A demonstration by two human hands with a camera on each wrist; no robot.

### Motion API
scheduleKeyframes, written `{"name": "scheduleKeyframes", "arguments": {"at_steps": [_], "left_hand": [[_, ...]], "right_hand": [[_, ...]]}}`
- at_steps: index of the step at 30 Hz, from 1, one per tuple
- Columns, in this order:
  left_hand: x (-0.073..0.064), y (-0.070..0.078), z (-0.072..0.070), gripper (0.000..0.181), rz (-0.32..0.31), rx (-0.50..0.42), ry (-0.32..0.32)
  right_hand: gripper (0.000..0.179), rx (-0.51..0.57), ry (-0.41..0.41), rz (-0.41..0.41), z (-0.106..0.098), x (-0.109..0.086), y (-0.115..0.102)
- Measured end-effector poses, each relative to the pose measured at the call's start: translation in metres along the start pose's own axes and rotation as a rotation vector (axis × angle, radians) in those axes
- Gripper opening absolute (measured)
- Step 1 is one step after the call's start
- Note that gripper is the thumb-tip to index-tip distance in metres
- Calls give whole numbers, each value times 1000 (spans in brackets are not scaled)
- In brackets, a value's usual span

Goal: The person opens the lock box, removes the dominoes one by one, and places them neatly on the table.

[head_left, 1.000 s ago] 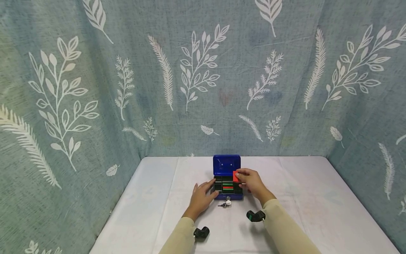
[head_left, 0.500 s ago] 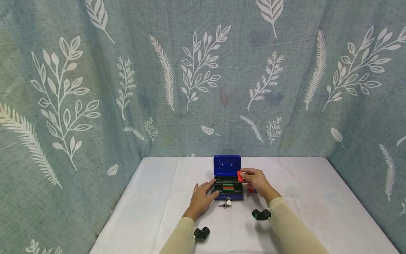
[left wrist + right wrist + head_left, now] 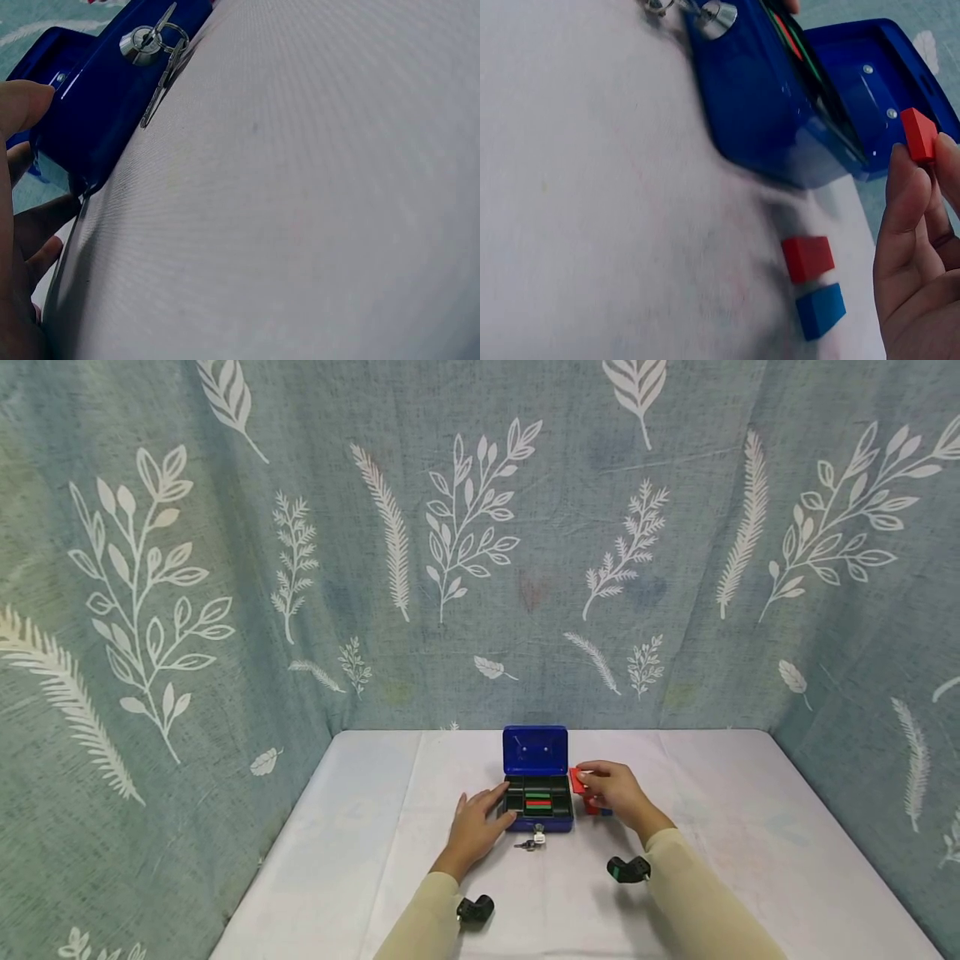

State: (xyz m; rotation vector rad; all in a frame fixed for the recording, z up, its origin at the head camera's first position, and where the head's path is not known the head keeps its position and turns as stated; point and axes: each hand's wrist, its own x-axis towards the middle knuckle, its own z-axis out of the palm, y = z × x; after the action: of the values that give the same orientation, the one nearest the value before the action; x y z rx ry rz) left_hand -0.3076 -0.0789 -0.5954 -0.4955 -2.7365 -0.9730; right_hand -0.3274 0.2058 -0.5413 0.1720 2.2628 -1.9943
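1. Two hands are working around the blue cash box (image 3: 754, 101): the left hand (image 3: 476, 828) is resting against its left side, fingers loosely spread, not really gripping anything.
2. Right hand (image 3: 618, 793) is pinching a small red block (image 3: 919, 136) between thumb and fingertips, holding it up just right of the box.
3. Main change: that block is moving rightward. A second ago it was overlapping the box's right-hand compartments, and now it's hanging past the right edge, with the hand shifting along.
4. So, my read: the block is coming away from the box rather than going in, and it's getting closer to the pieces over there.
5. Those pieces, another red block (image 3: 807, 259) and a blue block (image 3: 821, 311), are sitting on the tabletop (image 3: 412, 777) right of the box, near each other.
6. Meanwhile the box isn't budging: the lid (image 3: 535, 750) is standing up at its back, keys (image 3: 528, 845) are hanging from its front lock (image 3: 133, 49). I'm guessing the left hand is steadying it.
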Motion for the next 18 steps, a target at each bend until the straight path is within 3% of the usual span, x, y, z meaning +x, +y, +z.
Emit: {"name": "scheduleKeyframes", "arguments": {"at_steps": [18], "left_hand": [[-1,1,-2,58,8,-12,7]], "right_hand": [[36,-69,12,8,-23,-8,10]]}}
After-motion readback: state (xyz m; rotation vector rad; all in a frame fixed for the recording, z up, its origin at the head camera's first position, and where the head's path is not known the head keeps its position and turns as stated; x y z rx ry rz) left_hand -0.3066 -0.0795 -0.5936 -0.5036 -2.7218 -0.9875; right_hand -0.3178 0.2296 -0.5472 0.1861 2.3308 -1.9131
